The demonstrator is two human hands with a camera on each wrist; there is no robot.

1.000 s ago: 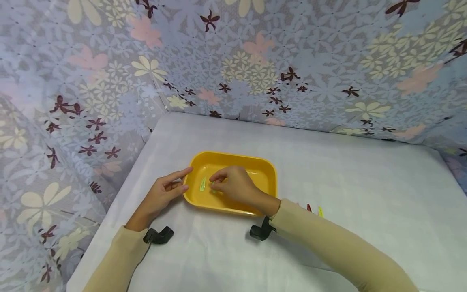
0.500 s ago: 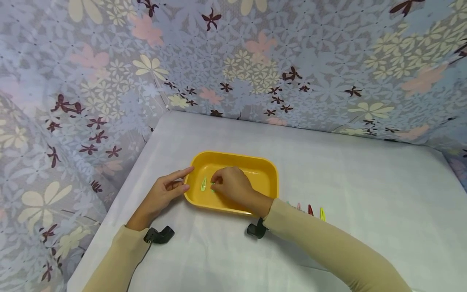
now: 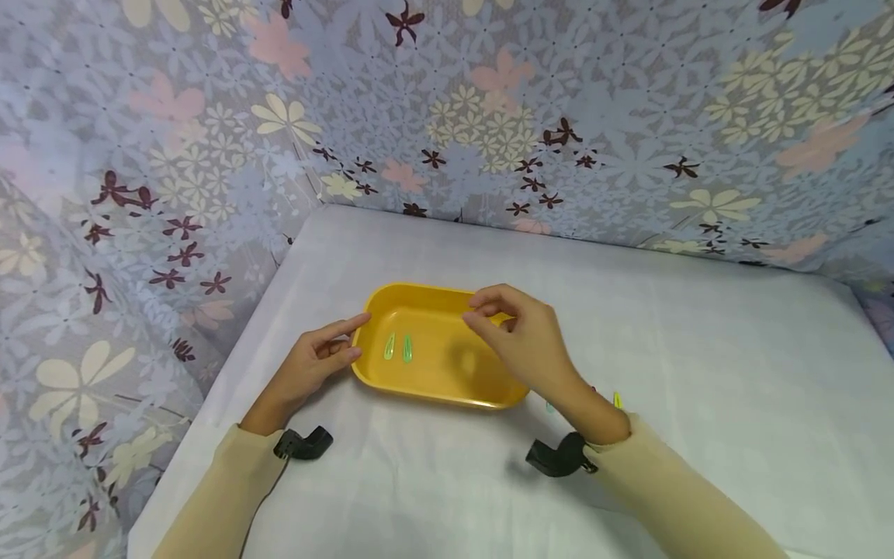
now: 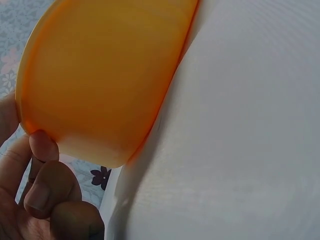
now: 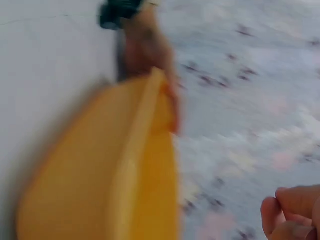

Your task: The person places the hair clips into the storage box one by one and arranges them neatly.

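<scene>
A yellow plastic tray [image 3: 433,380] sits on the white-covered table. Inside, near its left end, a light-green snap hair clip [image 3: 389,347] and a green snap hair clip [image 3: 408,348] lie side by side. My left hand [image 3: 310,369] holds the tray's left end, index finger and thumb at the rim and the other fingers curled. Over the tray's right end is my right hand [image 3: 527,338], fingers loosely bent with nothing between them. In the right wrist view, only the fingertips [image 5: 295,210] of that hand show, beside the blurred tray [image 5: 95,165].
Right of the tray, partly behind my right wrist, lie a yellow hair clip [image 3: 618,400] and a pale mint clip [image 3: 549,407]; a bit of red shows there too. Floral fabric [image 3: 489,116] hangs at the back and left. Black wrist cameras [image 3: 559,456] project from both sleeves.
My right hand has let go of the green clip, leaving it beside the light-green one, and has moved up and right across the tray. The left hand stays at the rim.
</scene>
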